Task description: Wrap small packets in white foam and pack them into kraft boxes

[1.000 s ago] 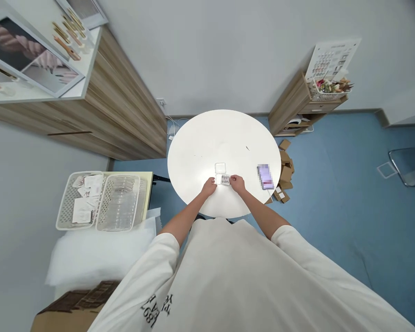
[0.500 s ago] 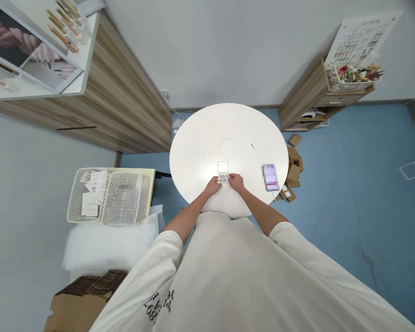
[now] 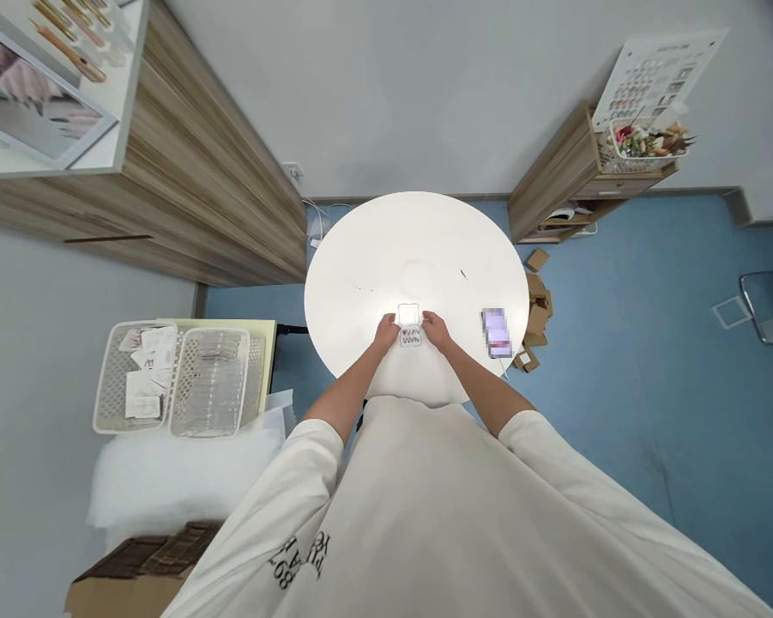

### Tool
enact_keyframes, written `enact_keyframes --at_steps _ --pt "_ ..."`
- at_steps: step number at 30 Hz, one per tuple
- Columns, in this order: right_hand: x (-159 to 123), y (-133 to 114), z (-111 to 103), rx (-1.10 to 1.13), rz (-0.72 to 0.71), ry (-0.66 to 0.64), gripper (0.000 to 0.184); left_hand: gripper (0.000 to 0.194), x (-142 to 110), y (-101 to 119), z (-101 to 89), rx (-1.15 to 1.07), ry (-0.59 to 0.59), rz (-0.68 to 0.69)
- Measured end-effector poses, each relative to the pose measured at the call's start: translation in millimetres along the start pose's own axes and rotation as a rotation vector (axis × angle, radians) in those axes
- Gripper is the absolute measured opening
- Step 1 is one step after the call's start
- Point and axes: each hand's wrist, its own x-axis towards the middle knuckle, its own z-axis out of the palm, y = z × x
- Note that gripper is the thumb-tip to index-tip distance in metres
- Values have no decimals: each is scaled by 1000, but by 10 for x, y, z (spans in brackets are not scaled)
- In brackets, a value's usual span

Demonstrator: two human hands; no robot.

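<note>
A small clear plastic case point(image 3: 410, 336) lies on the white round table in front of me, its hinged lid point(image 3: 408, 314) tipped up on the far side. Two rows of tiny nail-shaped pieces sit in its near half, too small to make out well. My left hand point(image 3: 386, 332) is at the left edge of the lid, fingers curled in against it. On the other side, my right hand point(image 3: 436, 330) has its fingers bent at the lid's right edge. Both hands look closed on the case, though the fingertips are tiny in view.
On the round table point(image 3: 418, 232) a phone point(image 3: 497, 333) with a blurred screen lies to the right. White baskets point(image 3: 208, 382) with packets and clear cases stand at left. Cardboard boxes point(image 3: 537, 318) lie on the floor. Wooden cabinets point(image 3: 232, 154) flank the table.
My right hand has moved off the case's nail rows to the lid's right edge. My left hand has shifted up to the lid's left edge. The view has also shifted slightly.
</note>
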Motion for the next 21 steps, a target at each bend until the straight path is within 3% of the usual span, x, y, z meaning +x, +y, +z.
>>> enact_keyframes --at_steps 5,10,14,21 --pt "37 -26 42 68 30 -53 70 60 22 27 43 -50 -73 -18" --pt "7 -27 9 69 61 -81 74 68 -12 62 -30 -84 -79 -48" --pt "-44 -100 -8 107 54 -61 68 70 -62 151 -121 -58 -71 -57" --pt "-154 -214 9 205 57 -17 53 51 -216 243 -191 -106 -75 55"
